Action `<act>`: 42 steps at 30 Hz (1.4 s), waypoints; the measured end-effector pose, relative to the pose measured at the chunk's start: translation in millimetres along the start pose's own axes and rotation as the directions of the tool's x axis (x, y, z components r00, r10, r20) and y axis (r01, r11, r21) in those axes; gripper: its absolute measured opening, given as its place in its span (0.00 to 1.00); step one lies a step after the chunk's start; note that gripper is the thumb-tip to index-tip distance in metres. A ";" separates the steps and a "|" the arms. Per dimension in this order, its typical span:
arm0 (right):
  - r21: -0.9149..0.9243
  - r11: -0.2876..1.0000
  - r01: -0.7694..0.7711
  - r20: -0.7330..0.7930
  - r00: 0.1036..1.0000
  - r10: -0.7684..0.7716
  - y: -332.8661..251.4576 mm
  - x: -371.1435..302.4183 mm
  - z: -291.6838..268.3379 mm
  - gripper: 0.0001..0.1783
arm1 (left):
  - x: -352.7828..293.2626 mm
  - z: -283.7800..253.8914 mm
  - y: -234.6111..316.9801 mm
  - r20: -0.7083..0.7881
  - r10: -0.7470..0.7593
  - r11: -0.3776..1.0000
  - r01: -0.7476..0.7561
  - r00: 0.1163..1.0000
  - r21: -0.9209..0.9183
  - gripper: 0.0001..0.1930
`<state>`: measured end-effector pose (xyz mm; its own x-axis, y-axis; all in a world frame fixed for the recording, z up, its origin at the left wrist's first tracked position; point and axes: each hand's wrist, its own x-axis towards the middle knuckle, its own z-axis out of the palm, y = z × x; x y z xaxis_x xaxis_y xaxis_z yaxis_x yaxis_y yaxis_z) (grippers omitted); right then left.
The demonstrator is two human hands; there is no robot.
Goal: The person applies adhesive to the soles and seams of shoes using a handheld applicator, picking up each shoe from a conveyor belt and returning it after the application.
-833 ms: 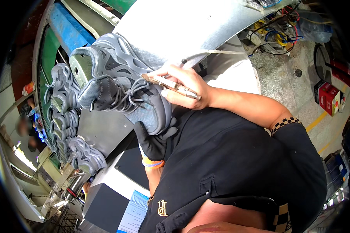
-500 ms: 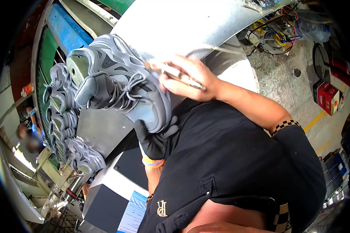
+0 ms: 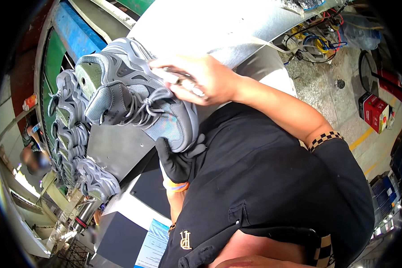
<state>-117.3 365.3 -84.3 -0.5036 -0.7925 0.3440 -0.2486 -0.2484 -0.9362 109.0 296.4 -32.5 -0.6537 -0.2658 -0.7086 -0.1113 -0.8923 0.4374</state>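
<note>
Grey sneaker [image 3: 138, 105] held up in both hands

Gloved left hand [image 3: 176, 158] grips it from below — bare right hand [image 3: 201, 80], fingers curled round a thin tool [image 3: 183, 80], rests on its side.

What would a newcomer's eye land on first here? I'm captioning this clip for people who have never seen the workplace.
First, the grey sneaker held up at centre-left, gripped from below by the black-gloved left hand. The bare right hand rests on its upper, holding a thin tool whose kind is unclear. Behind, at the left edge, a row of matching grey sneakers lines the conveyor.
</note>
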 end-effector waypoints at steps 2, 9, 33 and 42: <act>0.260 0.942 -0.212 0.148 0.973 0.178 -10.4 -17.8 -18.1 0.24 | -1.7 3.1 -1.7 -0.035 0.011 1.000 -0.011 0.999 0.014 0.40; 0.548 0.731 -0.406 0.213 0.913 0.347 -31.9 -28.8 -18.0 0.20 | 2.7 13.4 -1.2 -0.078 0.001 0.997 0.005 0.997 0.083 0.42; 0.119 0.803 -0.584 0.069 0.812 0.580 -111.5 -50.6 -81.3 0.12 | 56.6 77.9 -14.2 0.379 -0.294 0.956 0.271 0.878 0.115 0.45; -0.043 0.887 -0.460 -0.215 0.871 0.441 -102.8 -48.5 -63.0 0.21 | 96.4 109.4 -18.2 0.538 -0.192 0.960 0.271 0.821 -0.071 0.40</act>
<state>-119.4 464.3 -0.2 -0.7260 -0.6807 -0.0979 -0.0248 0.1682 -0.9854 -33.9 326.9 -48.2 -0.9178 0.1495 -0.3679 -0.2310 -0.9545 0.1883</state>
